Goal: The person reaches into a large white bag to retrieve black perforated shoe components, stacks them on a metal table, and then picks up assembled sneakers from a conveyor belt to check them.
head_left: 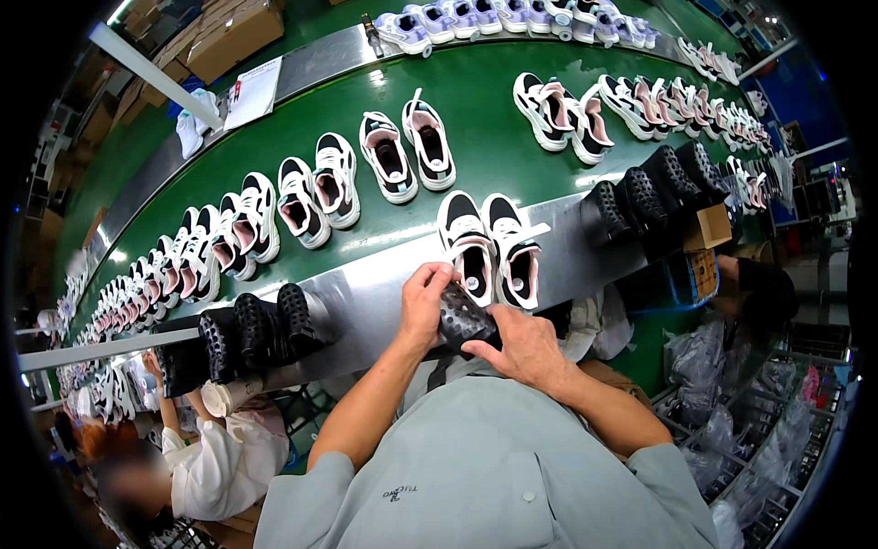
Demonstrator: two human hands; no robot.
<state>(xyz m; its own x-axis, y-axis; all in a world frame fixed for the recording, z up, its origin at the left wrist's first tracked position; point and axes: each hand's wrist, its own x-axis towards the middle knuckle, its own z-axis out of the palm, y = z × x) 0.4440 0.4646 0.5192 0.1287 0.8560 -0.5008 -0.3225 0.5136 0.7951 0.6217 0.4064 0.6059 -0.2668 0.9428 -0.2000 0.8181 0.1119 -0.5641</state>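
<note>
Close in front of my body, both hands hold a black dotted insole-like piece [465, 320]. My left hand [423, 300] is closed on its left side. My right hand [529, 346] grips it from the right, thumb and fingers pressed to it. Just beyond it, a pair of black-and-white shoes rests side by side on the steel edge: the left shoe [462, 229] and the right shoe [512, 247]. A round white sticker shows inside each shoe, and a strap sticks out from the right one. The held piece covers part of the left shoe's heel.
Similar dark dotted pieces stand in groups on the steel ledge at left [247, 329] and right [658, 188]. Rows of shoes [315, 188] line the green conveyor belt [476, 119]. Lilac shoes [485, 18] stand on the far rail. At lower left sits a co-worker in white [229, 467].
</note>
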